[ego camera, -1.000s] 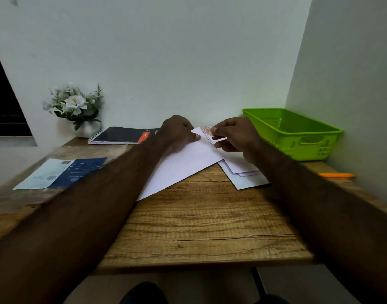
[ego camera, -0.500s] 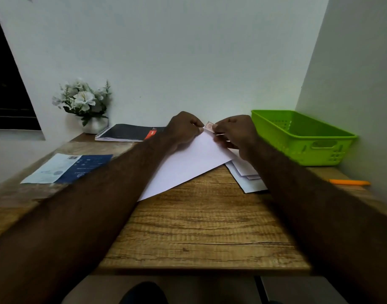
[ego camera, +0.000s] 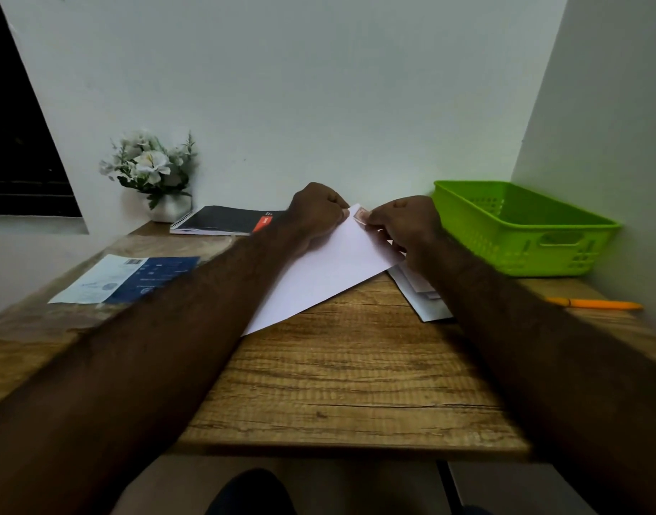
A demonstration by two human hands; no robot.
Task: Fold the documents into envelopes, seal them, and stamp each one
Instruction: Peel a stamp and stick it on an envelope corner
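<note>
A white envelope (ego camera: 326, 269) lies slanted across the wooden table (ego camera: 348, 366). Its far corner carries a small reddish stamp (ego camera: 359, 214). My left hand (ego camera: 315, 213) rests fisted on the envelope's far left edge and pins it down. My right hand (ego camera: 404, 224) presses its fingertips on the stamp at that corner. Under my right wrist lies a small pile of further white envelopes (ego camera: 426, 299), partly hidden by the arm.
A green plastic basket (ego camera: 523, 232) stands at the far right by the wall. An orange pen (ego camera: 593, 303) lies in front of it. A spiral notebook (ego camera: 226, 220), a flower pot (ego camera: 155, 176) and a blue-white leaflet (ego camera: 125, 278) sit on the left.
My right hand has brought the stamp down from just above the corner onto the envelope. My left hand stayed on the envelope's far edge. The camera view shifted slightly.
</note>
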